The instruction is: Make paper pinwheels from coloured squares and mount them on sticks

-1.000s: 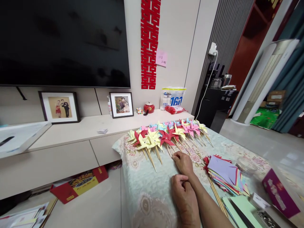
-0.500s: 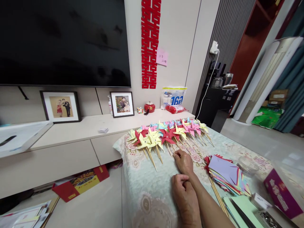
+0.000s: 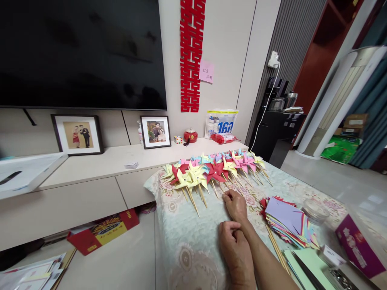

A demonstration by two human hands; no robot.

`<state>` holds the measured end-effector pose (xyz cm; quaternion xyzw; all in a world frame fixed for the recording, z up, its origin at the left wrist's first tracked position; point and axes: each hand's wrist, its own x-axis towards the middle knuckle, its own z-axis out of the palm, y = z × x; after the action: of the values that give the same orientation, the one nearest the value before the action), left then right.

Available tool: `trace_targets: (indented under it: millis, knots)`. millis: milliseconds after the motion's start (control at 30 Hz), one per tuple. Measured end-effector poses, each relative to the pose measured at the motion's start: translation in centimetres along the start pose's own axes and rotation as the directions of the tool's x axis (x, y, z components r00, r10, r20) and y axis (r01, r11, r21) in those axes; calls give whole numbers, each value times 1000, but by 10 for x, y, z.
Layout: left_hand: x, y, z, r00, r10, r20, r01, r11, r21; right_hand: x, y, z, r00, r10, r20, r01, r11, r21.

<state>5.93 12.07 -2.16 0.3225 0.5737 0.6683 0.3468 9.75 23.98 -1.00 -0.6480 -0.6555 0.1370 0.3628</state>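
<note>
My right hand (image 3: pixel 236 205) reaches forward over the cloth-covered table, thumb and fingers pinched on the lower end of a thin wooden stick. That stick belongs to a red paper pinwheel (image 3: pixel 217 170), which lies among rows of others. Closer to me, my left hand (image 3: pixel 234 241) rests closed beside my right wrist, its fingers loosely curled; nothing shows in it. At the front of the rows are a yellow pinwheel (image 3: pixel 197 174) and a second yellow pinwheel (image 3: pixel 182 178), their sticks pointing toward me.
On the right lie stacked coloured paper sheets (image 3: pixel 286 213), loose wooden sticks (image 3: pixel 276 249), dark-bladed scissors or tweezers (image 3: pixel 306 270), a clear round dish (image 3: pixel 316 210) and a purple box (image 3: pixel 358 245). A low white cabinet (image 3: pixel 117 161) with picture frames stands beyond the table, below a television (image 3: pixel 81 56).
My right hand has shifted slightly to the right, and the red pinwheel has moved a little right and up with it. My left hand has barely moved.
</note>
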Motion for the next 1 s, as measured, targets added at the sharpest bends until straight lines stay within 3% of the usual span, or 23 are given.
trace_targets:
  millis: [700,1000]
  knots:
    - [0,-4,0,999,-3,49,0,998,66,-4,-2,0,1000,-24,10,24,1000,-5]
    - [-1,2,2,1000,-3,22,3,1000,17,-6,4,0,996,24,-87,-8,984,178]
